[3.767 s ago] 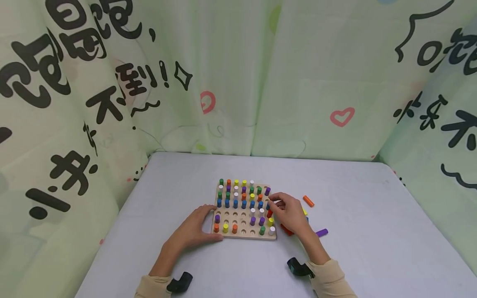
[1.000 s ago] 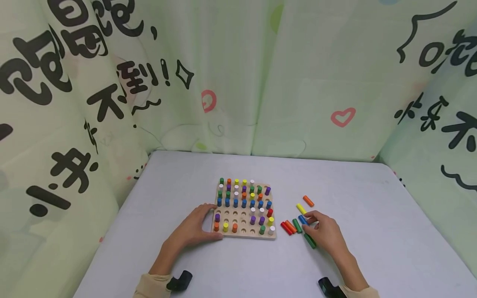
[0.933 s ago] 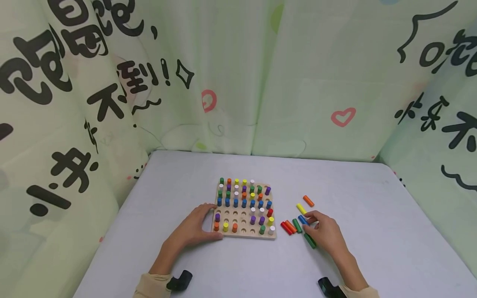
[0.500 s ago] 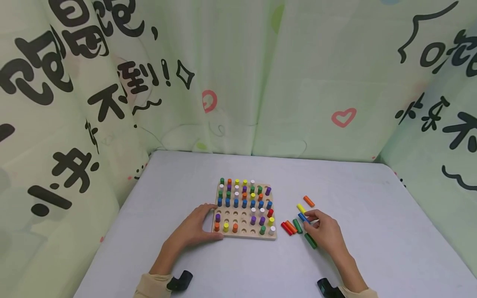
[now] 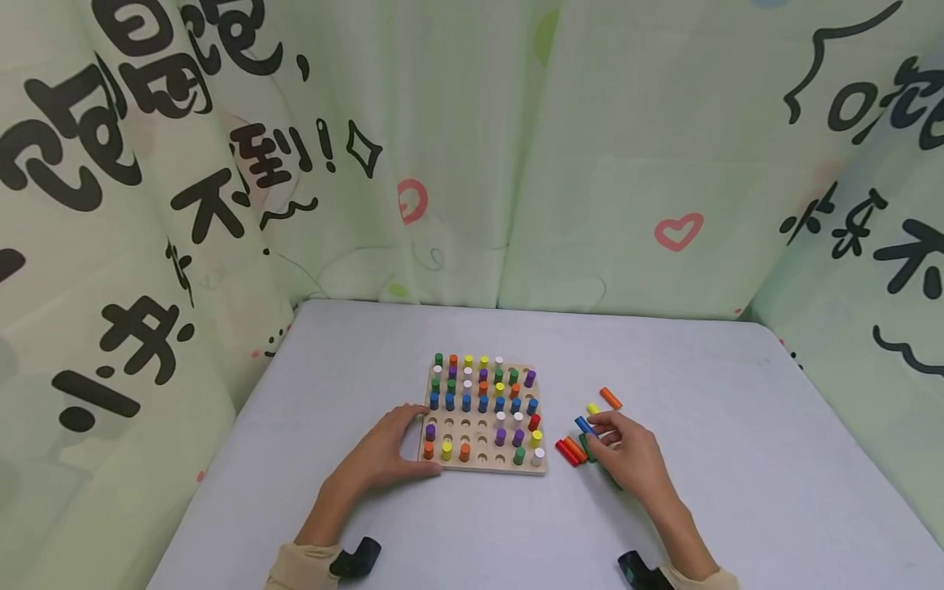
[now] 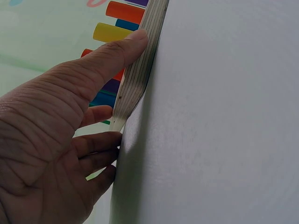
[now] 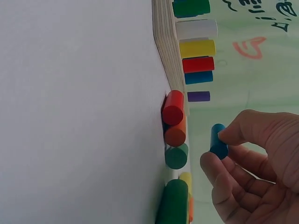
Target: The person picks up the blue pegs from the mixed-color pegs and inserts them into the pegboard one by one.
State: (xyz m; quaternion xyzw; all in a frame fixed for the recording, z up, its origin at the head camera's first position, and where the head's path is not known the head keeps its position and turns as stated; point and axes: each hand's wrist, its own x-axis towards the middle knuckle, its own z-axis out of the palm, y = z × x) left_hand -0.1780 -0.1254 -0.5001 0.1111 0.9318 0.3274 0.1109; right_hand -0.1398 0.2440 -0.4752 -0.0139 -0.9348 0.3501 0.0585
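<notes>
A wooden pegboard (image 5: 472, 464) lies on the table, with upright coloured pegs in many of its holes. My left hand (image 5: 383, 451) holds the board's near left corner, thumb along the front edge and index finger at the left side. In the left wrist view the left thumb (image 6: 105, 58) presses the board's layered edge (image 6: 140, 70). To the right of the board, my right hand (image 5: 627, 455) pinches a blue peg (image 7: 217, 140) between thumb and fingers, raised off the table. A full row of blue pegs (image 5: 466, 403) crosses the board's middle.
Loose pegs lie right of the board: a red peg (image 5: 566, 452), orange pegs (image 5: 610, 398), a yellow peg (image 5: 593, 408) and green pegs (image 7: 173, 203), partly hidden by my right hand. A printed curtain (image 5: 590, 164) surrounds the white table (image 5: 354, 352).
Earlier the right hand was at the board's right side, then moved to the loose pegs. It has since lifted a blue peg and shifted slightly left. My left hand stays at the board.
</notes>
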